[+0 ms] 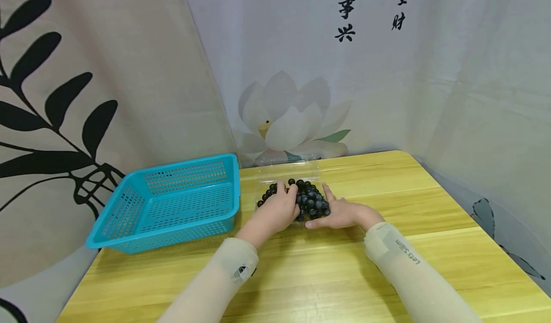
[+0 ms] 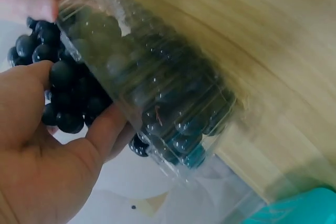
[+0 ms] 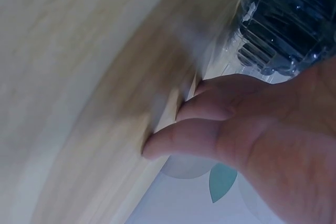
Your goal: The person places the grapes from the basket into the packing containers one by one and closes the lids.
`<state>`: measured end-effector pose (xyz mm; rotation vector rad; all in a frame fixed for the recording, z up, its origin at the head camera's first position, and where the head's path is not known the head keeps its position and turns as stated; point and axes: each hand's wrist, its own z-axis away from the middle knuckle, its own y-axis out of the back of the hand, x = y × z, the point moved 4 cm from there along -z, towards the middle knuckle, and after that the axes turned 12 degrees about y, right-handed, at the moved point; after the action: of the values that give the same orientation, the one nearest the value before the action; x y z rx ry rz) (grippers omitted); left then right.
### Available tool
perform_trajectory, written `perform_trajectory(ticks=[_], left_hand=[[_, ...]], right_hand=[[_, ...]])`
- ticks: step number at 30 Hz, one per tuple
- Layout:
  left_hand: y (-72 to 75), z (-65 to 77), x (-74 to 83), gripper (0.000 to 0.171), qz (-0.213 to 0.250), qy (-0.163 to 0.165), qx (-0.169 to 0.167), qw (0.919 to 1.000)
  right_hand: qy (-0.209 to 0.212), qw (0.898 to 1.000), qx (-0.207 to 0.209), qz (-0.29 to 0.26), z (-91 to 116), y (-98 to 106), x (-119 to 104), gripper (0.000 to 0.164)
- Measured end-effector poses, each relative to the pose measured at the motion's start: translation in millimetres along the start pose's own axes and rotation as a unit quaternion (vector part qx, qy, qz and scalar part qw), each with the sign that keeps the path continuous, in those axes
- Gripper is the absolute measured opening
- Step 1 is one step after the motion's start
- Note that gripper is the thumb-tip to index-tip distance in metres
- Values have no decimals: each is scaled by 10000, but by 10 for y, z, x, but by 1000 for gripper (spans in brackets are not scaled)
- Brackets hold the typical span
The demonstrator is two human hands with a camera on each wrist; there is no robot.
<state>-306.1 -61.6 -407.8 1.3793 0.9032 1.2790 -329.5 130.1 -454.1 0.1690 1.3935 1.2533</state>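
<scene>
A clear plastic box [image 2: 113, 95] full of dark grapes [image 1: 313, 201] sits on the table, its lid [image 1: 289, 171] raised at the far side. My left hand [image 1: 277, 211] reaches in from above. Up close in the left wrist view, its thumb and fingers curl around part of the bunch, which bulges above the box rim. My right hand [image 1: 342, 213] lies along the box's right side, thumb and fingers spread. In the right wrist view, its fingers [image 3: 184, 137] are extended with their tips at the tabletop, next to the box wall. The left fingertips are partly hidden among the grapes.
A blue perforated plastic basket [image 1: 236, 203] stands to the left of the box. Both are on a wooden table [image 1: 310, 275]. Behind the table hangs a printed curtain [image 1: 370, 83] with a flower and characters.
</scene>
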Motion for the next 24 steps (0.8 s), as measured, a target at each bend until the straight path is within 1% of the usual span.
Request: perform_trajectory(ticks=[3, 5, 9, 11, 13, 15, 17, 18, 19, 21, 24], left_hand=[[-28, 44, 40, 44, -271, -82, 338, 9990], [-43, 81, 67, 41, -349, -84, 469, 9983], [-95, 149, 98, 30, -576, -61, 570, 9967], [-123, 182, 112, 25, -780, -103, 573, 9953], [-148, 207, 125, 22, -1145, -102, 628, 9914], [-174, 220, 128, 22, -1405, -39, 641, 9880], [-208, 202, 108, 27, -1574, 51, 668, 9853], [-218, 188, 95, 26, -1588, 118, 651, 9851], [-229, 171, 80, 27, -1514, 183, 586, 9866], [-241, 129, 52, 28, -1299, 291, 387, 9903], [-225, 86, 43, 29, -1030, 456, 46, 9936]], right_hand=[[5, 10000, 18, 32, 5, 7, -1, 148], [6, 10000, 25, 45, 8, 9, -3, 147], [27, 10000, 29, 62, 11, 1, -6, 147], [40, 10000, 23, 66, 10, -7, -4, 147], [50, 10000, 14, 75, 8, -14, -2, 147], [60, 10000, 9, 74, 2, -27, -1, 148], [78, 9999, 4, 76, -2, -32, -4, 148], [82, 9999, 2, 85, -4, -31, -5, 148], [91, 9999, -3, 81, -5, -29, -9, 147], [86, 9999, -4, 73, -3, -23, -15, 147], [80, 9999, -10, 77, -8, -19, -12, 146]])
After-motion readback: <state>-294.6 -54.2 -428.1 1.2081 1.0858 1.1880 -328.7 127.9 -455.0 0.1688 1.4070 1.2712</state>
